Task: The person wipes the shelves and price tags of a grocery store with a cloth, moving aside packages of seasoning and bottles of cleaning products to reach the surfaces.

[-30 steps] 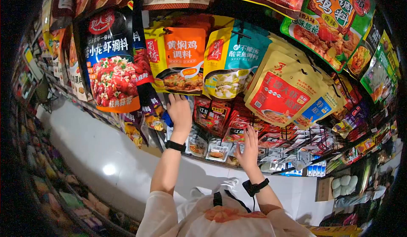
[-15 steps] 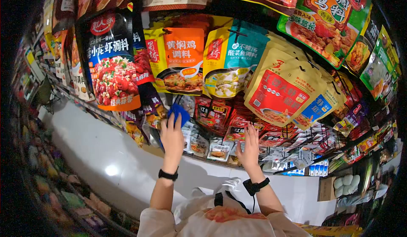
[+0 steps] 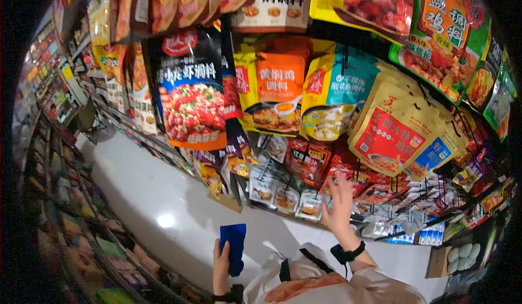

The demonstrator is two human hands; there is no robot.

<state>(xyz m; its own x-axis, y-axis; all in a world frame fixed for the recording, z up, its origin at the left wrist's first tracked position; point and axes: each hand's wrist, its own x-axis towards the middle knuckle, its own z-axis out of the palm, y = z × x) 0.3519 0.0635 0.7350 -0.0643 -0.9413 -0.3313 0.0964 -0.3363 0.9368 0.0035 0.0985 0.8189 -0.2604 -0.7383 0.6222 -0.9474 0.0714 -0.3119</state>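
A folded blue cloth is gripped in my left hand, which is low over the pale floor and away from the rack. My right hand is raised in front of small red sauce packets, its fingers apart and nothing in them. Whether its fingertips touch the packets I cannot tell. Just left of that hand hang small white packets. Above it hang a gold pouch with a red label and a yellow and teal pouch.
A black crayfish-seasoning pouch sticks out at the rack's left. An orange and yellow pouch hangs beside it. Glossy floor runs along an opposite shelf. A box of pale rounded items stands at lower right.
My left hand has drawn back from the rack, down toward my body, with the blue cloth. My right hand's fingers have spread. The view has shifted, so the rack appears further right.
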